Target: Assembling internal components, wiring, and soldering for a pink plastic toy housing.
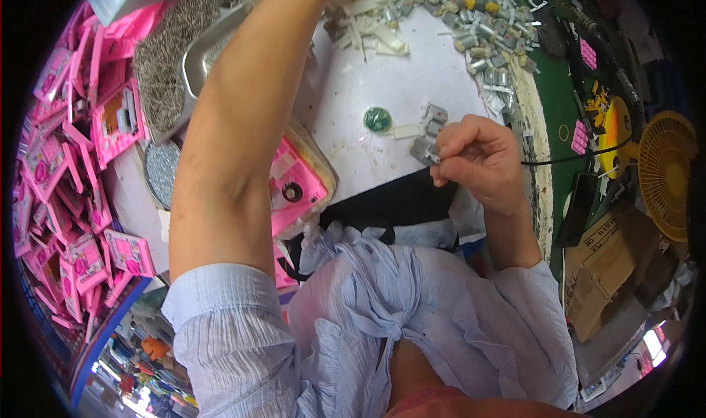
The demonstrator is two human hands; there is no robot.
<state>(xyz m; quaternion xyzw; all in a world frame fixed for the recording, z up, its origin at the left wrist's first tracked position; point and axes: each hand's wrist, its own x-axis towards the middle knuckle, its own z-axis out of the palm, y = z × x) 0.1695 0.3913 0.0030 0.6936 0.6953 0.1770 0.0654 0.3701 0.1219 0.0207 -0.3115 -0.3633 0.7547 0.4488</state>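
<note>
My right hand [478,160] is closed, its thumb and forefinger pinching the end of a small grey metal motor [424,151] just above the white tabletop. Beside it lie more small motors [434,115] and a flat white plastic piece [407,132]. A round green dish [378,119] sits to the left of these. My left forearm [243,116] stretches across to the far edge of the picture, and the left hand is out of sight beyond it. Partly hidden behind that arm is a pink plastic case [301,186] with a black round part.
A heap of motors and white plastic parts [485,32] covers the far table. At left are a metal tray [195,68], a mass of small metal pieces [158,65], a round container [162,171] and piled pink cases [62,197]. A yellow fan [665,175] and cardboard box [614,260] stand right.
</note>
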